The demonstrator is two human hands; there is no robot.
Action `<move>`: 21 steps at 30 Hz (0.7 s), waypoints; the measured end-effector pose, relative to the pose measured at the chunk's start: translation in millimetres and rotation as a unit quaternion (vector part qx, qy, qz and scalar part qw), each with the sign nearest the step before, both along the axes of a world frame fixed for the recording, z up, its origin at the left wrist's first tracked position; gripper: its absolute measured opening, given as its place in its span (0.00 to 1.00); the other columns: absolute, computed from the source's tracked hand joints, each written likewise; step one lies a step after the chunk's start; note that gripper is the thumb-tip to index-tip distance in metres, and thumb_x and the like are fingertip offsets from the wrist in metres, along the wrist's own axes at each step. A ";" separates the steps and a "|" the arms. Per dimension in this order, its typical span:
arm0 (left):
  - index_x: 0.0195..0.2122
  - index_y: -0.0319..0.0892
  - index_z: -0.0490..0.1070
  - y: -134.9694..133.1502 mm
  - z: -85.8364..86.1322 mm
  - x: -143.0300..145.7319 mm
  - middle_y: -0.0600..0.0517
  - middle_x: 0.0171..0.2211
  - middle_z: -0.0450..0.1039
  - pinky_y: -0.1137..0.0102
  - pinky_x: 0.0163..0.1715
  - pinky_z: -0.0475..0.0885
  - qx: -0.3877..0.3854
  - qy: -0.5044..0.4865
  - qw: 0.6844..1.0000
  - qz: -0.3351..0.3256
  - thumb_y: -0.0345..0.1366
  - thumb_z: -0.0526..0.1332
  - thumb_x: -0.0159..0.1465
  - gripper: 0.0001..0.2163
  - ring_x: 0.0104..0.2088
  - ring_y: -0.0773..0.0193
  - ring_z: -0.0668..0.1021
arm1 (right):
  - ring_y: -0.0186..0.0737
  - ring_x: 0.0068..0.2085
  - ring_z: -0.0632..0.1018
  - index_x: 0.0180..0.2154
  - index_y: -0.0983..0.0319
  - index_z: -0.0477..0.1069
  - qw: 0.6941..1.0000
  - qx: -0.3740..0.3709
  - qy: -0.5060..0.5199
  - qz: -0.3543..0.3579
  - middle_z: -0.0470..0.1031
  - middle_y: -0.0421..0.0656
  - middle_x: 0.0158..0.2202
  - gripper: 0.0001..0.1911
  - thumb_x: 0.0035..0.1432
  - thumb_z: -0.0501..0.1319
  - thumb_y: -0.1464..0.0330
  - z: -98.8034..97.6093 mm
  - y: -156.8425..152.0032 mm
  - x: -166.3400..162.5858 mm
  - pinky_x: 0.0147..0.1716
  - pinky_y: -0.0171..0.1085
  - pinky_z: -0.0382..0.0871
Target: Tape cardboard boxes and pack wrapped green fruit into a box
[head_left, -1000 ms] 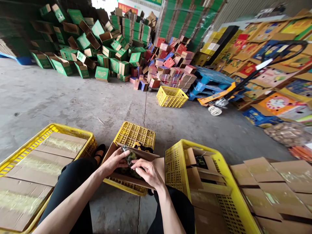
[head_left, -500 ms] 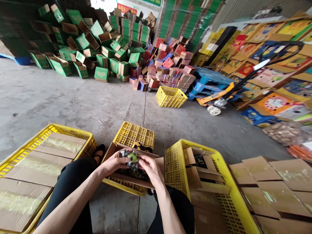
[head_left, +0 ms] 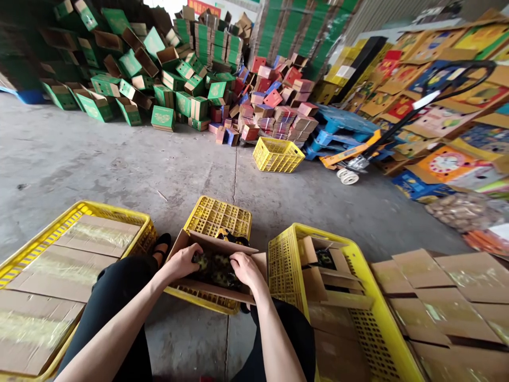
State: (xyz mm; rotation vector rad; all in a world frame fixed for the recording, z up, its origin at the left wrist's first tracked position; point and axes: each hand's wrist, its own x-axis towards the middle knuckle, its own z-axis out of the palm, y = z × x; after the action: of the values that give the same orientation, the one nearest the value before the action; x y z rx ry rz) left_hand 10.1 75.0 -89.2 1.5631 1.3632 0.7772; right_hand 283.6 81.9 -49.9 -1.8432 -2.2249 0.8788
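Note:
In front of me, an open cardboard box [head_left: 217,293] rests on an upturned yellow crate [head_left: 217,212]. Dark-patterned plastic wrap covers several greenish round fruits [head_left: 220,273] inside it. My left hand [head_left: 185,261] reaches into the box's left end, its fingers closed around a wrapped fruit [head_left: 201,261]. Over the right part of the box, my right hand [head_left: 245,269] has its fingers curled together and pointing down at the fruits; whatever lies under its fingertips is hidden. A black and yellow tape dispenser [head_left: 231,237] sits on the crate behind the box.
To my left a yellow crate [head_left: 149,223] holds taped cardboard boxes [head_left: 66,265]. On the right another yellow crate [head_left: 284,260] contains open boxes [head_left: 338,302], beside more closed boxes [head_left: 449,297]. Farther off are a yellow crate [head_left: 278,156], a pallet jack [head_left: 358,154] and heaped green cartons [head_left: 163,118].
Both hands have lowered from above the box into it, and the wrapped fruit they held between them has gone down too. My hands have moved apart.

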 end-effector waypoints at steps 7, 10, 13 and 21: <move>0.36 0.47 0.82 -4.0 -18.0 5.5 0.44 0.48 0.80 0.54 0.64 0.66 0.006 0.025 0.999 -0.043 0.20 0.63 0.44 0.21 0.57 0.43 0.77 | 0.54 0.59 0.78 0.36 0.62 0.84 0.991 -0.062 -0.105 0.059 0.80 0.54 0.57 0.07 0.57 0.67 0.74 -12.5 -11.4 -17.2 0.60 0.44 0.70; 0.42 0.48 0.83 -0.3 -10.8 8.1 0.46 0.52 0.80 0.56 0.67 0.64 0.025 -0.013 0.999 -0.037 0.22 0.63 0.47 0.23 0.60 0.45 0.75 | 0.53 0.57 0.80 0.38 0.61 0.84 0.990 -0.047 -0.128 0.043 0.82 0.54 0.53 0.12 0.57 0.64 0.78 -13.3 -15.7 -21.3 0.56 0.43 0.72; 0.45 0.50 0.84 1.9 -0.4 10.9 0.48 0.50 0.82 0.57 0.66 0.66 0.040 -0.071 0.997 -0.002 0.27 0.65 0.51 0.21 0.58 0.47 0.78 | 0.53 0.50 0.83 0.42 0.64 0.83 0.991 -0.019 -0.135 0.008 0.84 0.56 0.46 0.14 0.60 0.60 0.79 -8.4 -13.7 -25.4 0.50 0.41 0.73; 0.48 0.50 0.84 1.5 26.8 20.3 0.47 0.50 0.83 0.57 0.60 0.72 -0.020 -0.199 0.980 0.013 0.33 0.74 0.52 0.20 0.54 0.46 0.81 | 0.47 0.38 0.84 0.29 0.57 0.81 0.988 0.100 0.075 -0.087 0.85 0.46 0.34 0.13 0.63 0.60 0.68 32.0 -10.2 -8.3 0.41 0.39 0.75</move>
State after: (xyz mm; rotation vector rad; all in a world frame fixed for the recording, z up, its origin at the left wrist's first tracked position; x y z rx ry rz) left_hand 30.4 76.5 -62.4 1.2742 1.0974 1.0100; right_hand 275.3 71.7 -17.9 -1.7838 -1.9497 0.7089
